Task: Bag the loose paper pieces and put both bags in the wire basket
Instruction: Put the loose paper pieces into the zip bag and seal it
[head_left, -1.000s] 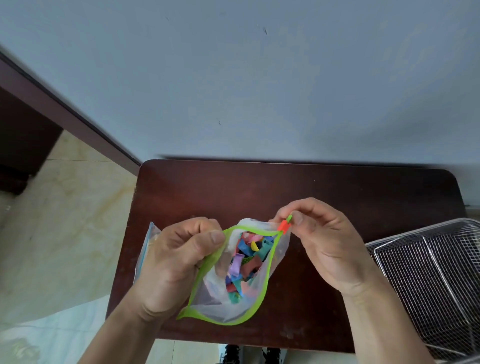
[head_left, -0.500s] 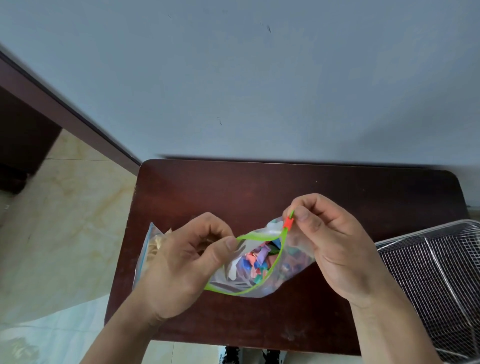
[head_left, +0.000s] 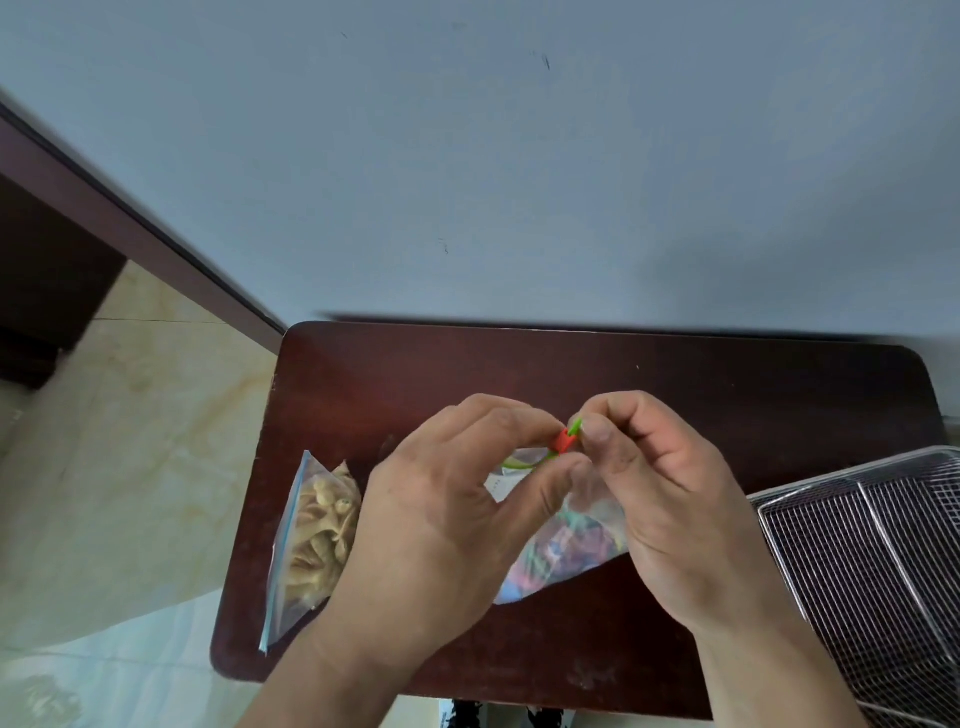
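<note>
A clear zip bag with a green edge (head_left: 569, 545), filled with coloured paper pieces, hangs between my hands above the dark table (head_left: 727, 405). My left hand (head_left: 447, 519) pinches the red slider (head_left: 563, 441) at the bag's top corner. My right hand (head_left: 670, 509) pinches the green zip end right beside the slider. Most of the bag is hidden behind my hands. A second bag with a blue edge (head_left: 311, 540), holding beige pieces, lies on the table's left side. The wire basket (head_left: 862, 561) stands at the right, off the table's edge.
The table stands against a pale blue wall. Tiled floor (head_left: 114, 467) lies to the left, with a dark piece of furniture (head_left: 47, 291) at the far left. Shoes (head_left: 467, 717) show below the table's front edge.
My left hand has moved right from the bag's left side to the red slider by my right hand. The bag's mouth has narrowed and the bag has turned flatter. The beige bag is now uncovered.
</note>
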